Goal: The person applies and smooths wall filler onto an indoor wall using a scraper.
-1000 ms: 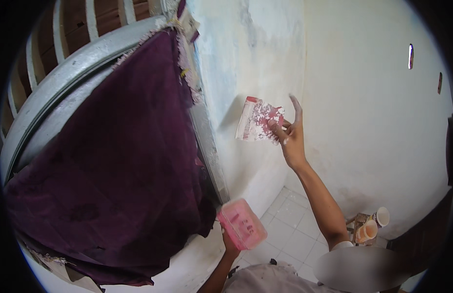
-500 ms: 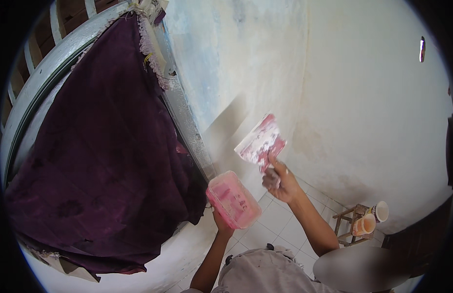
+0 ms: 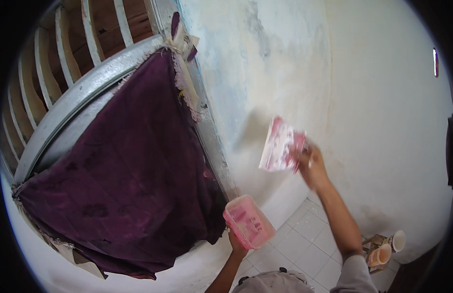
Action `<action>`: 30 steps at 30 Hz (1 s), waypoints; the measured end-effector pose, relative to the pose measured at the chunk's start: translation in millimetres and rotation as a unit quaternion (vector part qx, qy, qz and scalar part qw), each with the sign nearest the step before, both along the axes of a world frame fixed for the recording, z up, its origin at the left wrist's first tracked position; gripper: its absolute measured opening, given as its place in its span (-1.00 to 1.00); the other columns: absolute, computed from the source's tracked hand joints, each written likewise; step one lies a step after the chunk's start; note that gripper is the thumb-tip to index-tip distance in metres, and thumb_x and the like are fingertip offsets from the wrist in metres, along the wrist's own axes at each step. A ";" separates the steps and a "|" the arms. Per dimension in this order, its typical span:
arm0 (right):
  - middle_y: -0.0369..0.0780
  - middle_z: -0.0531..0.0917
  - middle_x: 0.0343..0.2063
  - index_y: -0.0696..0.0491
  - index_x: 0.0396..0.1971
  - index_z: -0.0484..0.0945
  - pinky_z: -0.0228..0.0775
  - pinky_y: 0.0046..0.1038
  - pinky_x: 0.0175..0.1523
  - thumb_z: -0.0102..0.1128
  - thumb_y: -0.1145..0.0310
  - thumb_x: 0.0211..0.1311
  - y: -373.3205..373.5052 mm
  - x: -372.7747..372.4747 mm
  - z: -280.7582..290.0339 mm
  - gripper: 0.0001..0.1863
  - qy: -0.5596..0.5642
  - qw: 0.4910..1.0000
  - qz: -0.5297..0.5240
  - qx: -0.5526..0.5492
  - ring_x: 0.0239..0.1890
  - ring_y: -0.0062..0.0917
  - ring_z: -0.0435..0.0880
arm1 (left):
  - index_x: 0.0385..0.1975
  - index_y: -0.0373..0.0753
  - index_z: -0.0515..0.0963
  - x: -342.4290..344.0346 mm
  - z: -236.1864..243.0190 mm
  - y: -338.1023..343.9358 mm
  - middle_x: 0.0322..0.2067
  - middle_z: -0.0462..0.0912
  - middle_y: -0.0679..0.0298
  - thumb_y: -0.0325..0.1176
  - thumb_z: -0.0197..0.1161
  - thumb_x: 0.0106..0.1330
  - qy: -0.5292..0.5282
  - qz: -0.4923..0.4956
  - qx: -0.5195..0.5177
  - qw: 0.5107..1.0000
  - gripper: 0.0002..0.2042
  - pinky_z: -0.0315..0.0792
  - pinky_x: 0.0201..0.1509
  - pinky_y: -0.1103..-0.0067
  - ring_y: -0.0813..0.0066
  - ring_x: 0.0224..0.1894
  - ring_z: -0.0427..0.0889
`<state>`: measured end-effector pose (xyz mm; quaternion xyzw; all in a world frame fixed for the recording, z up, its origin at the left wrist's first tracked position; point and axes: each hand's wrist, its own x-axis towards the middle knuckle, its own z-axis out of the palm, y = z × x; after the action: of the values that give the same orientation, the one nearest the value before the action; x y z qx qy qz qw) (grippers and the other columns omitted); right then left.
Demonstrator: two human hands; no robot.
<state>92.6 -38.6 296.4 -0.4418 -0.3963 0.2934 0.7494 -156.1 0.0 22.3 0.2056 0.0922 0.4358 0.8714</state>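
Scraper (image 3: 279, 148), white-smeared, gripped in right hand (image 3: 312, 165); pink tub (image 3: 251, 222), held by left hand (image 3: 237, 243)

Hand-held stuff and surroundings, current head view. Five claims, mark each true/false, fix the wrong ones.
1. The left hand holds a pink tub. True.
2. The right hand holds a flat spreader. True.
3. The flat spreader is completely clean. False: it is smeared with white.
4. A dark purple cloth hangs to the left of the flat spreader in the picture. True.
5. The pink tub appears higher in the picture than the flat spreader. False: it appears lower.
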 end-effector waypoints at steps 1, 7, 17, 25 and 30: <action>-0.26 0.69 -0.35 0.23 0.07 0.55 0.40 -0.55 -0.41 0.32 0.29 0.39 12.4 7.7 28.4 -0.60 -0.097 0.994 -0.041 -0.016 -0.39 -0.66 0.62 | 0.44 -0.05 0.24 -2.6 1.2 -0.6 0.32 0.43 0.21 0.35 -0.03 0.43 0.007 0.012 -0.003 1.000 -0.25 0.30 0.46 0.04 0.13 0.37 0.43; -0.34 0.65 -0.50 0.17 -0.14 0.62 0.29 -0.58 -0.48 0.38 0.28 0.37 97.7 18.4 176.5 -0.73 -0.248 0.955 -0.020 0.164 -0.55 -0.74 0.47 | 0.44 -0.03 0.24 -0.3 16.5 -3.9 0.32 0.42 0.22 0.35 -0.03 0.44 0.003 0.006 0.016 1.000 -0.26 0.32 0.44 0.03 0.13 0.37 0.43; -0.29 0.70 -0.56 0.16 -0.22 0.72 0.43 -0.49 -0.40 0.48 0.18 0.24 157.6 -5.9 213.9 -0.67 -0.301 0.945 -0.104 0.070 -0.55 -0.65 0.58 | 0.43 -0.05 0.26 -14.4 -6.5 3.8 0.31 0.43 0.22 0.32 -0.07 0.48 0.033 -0.009 -0.013 0.999 -0.30 0.35 0.43 0.03 0.12 0.35 0.45; -0.19 0.80 -0.45 0.14 -0.19 0.74 0.59 -0.43 -0.21 0.47 0.13 0.20 135.6 18.5 216.6 -0.63 -0.378 0.888 -0.257 0.050 -0.41 -0.51 0.77 | 0.41 -0.06 0.27 -22.0 -0.9 10.8 0.28 0.46 0.21 0.31 -0.07 0.48 0.025 -0.015 0.000 1.000 -0.31 0.37 0.41 0.04 0.11 0.33 0.47; -0.29 0.68 -0.56 0.15 -0.24 0.71 0.45 -0.50 -0.38 0.44 0.12 0.27 121.1 8.8 238.2 -0.65 -0.334 0.923 -0.062 0.183 -0.57 -0.63 0.56 | 0.41 -0.05 0.27 -29.5 -1.7 7.1 0.28 0.46 0.22 0.31 -0.05 0.47 0.009 -0.033 -0.010 0.999 -0.31 0.37 0.41 0.04 0.12 0.33 0.47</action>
<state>101.5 82.5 534.7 -0.3930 -0.6422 0.0045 0.6581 -185.6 7.2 20.6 0.2041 0.0975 0.4039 0.8864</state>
